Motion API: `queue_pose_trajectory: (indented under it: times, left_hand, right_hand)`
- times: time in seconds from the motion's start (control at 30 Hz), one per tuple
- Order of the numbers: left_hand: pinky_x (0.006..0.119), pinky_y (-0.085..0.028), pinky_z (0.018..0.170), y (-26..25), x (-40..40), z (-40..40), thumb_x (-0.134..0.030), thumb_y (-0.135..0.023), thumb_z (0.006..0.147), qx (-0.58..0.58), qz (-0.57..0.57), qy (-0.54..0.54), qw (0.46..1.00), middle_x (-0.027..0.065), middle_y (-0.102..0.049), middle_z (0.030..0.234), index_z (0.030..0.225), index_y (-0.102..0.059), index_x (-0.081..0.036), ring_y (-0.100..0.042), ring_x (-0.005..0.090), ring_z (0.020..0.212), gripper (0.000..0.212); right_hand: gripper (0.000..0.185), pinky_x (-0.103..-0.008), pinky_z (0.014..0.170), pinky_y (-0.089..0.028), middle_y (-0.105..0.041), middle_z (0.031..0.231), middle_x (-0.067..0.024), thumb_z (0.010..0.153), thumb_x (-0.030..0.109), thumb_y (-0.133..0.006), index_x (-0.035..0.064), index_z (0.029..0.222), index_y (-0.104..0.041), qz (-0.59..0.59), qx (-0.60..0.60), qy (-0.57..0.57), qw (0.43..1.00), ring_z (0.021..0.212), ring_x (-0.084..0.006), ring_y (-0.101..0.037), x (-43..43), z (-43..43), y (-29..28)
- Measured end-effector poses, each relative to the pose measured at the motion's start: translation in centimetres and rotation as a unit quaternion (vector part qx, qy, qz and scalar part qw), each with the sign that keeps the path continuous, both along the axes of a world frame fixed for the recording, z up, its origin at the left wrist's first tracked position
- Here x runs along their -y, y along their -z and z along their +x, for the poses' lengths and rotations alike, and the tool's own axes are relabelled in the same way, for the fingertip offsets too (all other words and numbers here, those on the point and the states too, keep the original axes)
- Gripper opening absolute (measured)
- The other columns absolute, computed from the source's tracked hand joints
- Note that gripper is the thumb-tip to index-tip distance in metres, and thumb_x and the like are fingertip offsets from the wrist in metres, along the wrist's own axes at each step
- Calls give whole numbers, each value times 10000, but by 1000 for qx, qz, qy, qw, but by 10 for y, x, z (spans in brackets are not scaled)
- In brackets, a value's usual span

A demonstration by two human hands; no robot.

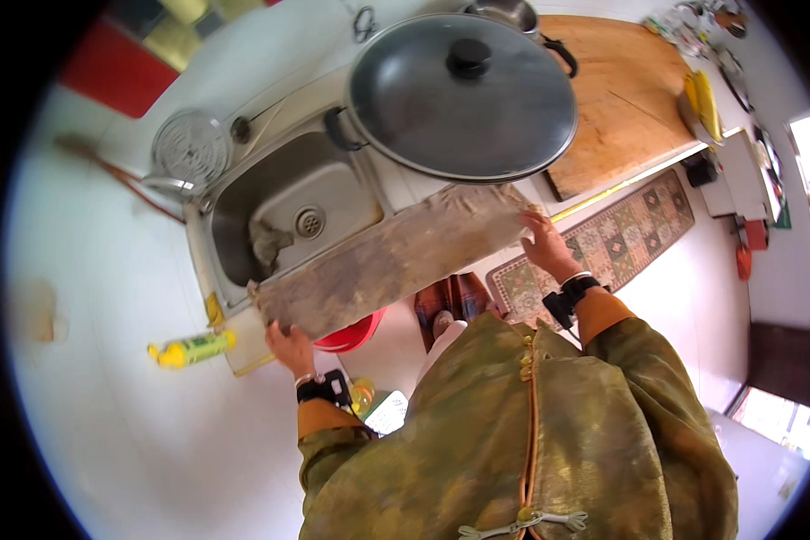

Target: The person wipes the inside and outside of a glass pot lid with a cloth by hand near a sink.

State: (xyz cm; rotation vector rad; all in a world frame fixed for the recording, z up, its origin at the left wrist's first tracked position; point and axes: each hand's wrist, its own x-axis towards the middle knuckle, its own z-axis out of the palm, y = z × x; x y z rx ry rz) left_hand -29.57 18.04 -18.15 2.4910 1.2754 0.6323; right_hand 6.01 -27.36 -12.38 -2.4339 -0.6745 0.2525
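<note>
A long strip of stained grey-brown cloth lies stretched along the front edge of the sink and counter. At its lower left end, my left hand grips the cloth's edge. My right hand is at the other end, fingers on the cloth's corner. Behind the cloth is a stainless steel sink, with a crumpled wet grey cloth beside its drain. A big wok with a dark lid stands to the right of the sink, its left handle over the basin's rim.
A wooden board covers the counter at right, bananas at its far end. A yellow-green bottle lies left of the sink. Below are a red basin and a patterned mat. A perforated steel disc leans on the wall.
</note>
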Motion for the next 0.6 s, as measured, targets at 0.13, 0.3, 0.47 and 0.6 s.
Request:
queue_pose_trajectory:
  times: [0.13,0.3,0.47,0.6]
  left_hand:
    - [483,-405,993,-13,4,7,-158,-622,830,-24,18,-31,999,252,-537,1200,1180,-544,18,-491,436,1143,399]
    - [501,-404,978,-2,-4,-1,-178,-590,840,-20,42,-15,999,266,-545,1167,1199,-539,35,-497,446,1108,420]
    - [494,-403,959,-34,36,36,-56,-575,772,-4,36,-44,998,258,-525,1127,1140,-542,64,-494,436,1094,388]
    - [472,-428,898,-47,89,85,-15,-547,766,-53,68,21,996,227,-550,1065,1052,-577,48,-521,404,1047,294]
  right_hand:
    - [445,-386,1041,-429,-535,1322,-141,753,9,-572,48,1196,-589,-23,40,57,997,1241,-342,-493,8,-9,-8]
    - [432,-405,1008,-453,-560,1286,-148,769,39,-575,100,1196,-590,20,-36,88,995,1199,-361,-520,35,-11,6]
    - [315,-404,888,-513,-678,1050,-185,786,106,-581,72,1084,-678,33,-102,123,987,1011,-351,-636,84,-13,11]
    - [267,-389,777,-550,-712,900,-180,807,135,-589,49,1029,-710,103,-150,141,973,850,-339,-689,139,-3,48]
